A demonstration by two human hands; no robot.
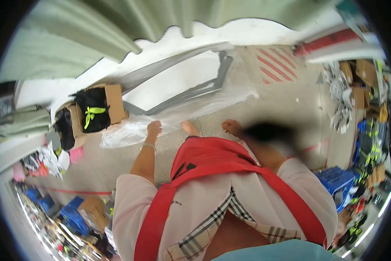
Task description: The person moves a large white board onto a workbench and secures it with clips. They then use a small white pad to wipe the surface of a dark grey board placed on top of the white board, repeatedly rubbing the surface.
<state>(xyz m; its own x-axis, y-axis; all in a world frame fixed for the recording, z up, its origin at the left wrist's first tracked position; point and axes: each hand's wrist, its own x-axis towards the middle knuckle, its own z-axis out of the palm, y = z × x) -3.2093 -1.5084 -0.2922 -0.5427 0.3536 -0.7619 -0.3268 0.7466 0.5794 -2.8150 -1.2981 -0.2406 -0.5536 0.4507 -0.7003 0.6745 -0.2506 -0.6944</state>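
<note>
My left hand (pixel 154 127) is held out over the floor with its fingers curled in, and nothing shows in it. A band circles that wrist. Out to the right, my right hand (pixel 231 126) is also closed, with nothing visible in it. Neither hand touches anything I can see. Beyond them lies a stack of flat material: a large white sheet (pixel 173 80) over grey sheets (pixel 224 71), on crumpled clear plastic (pixel 130 130). The left hand is nearest to the plastic. A red apron (pixel 204 152) covers my front, and a bare foot (pixel 189 128) shows past its edge.
An open cardboard box (pixel 114 104) of dark cloth with a yellow-green strip stands at left. Green curtains (pixel 160 17) hang along the far side. Red stripes (pixel 276 65) mark the floor. Blue crates (pixel 335 180) and piled grey pieces (pixel 339 95) are at right. A dark blur hides part of my right arm.
</note>
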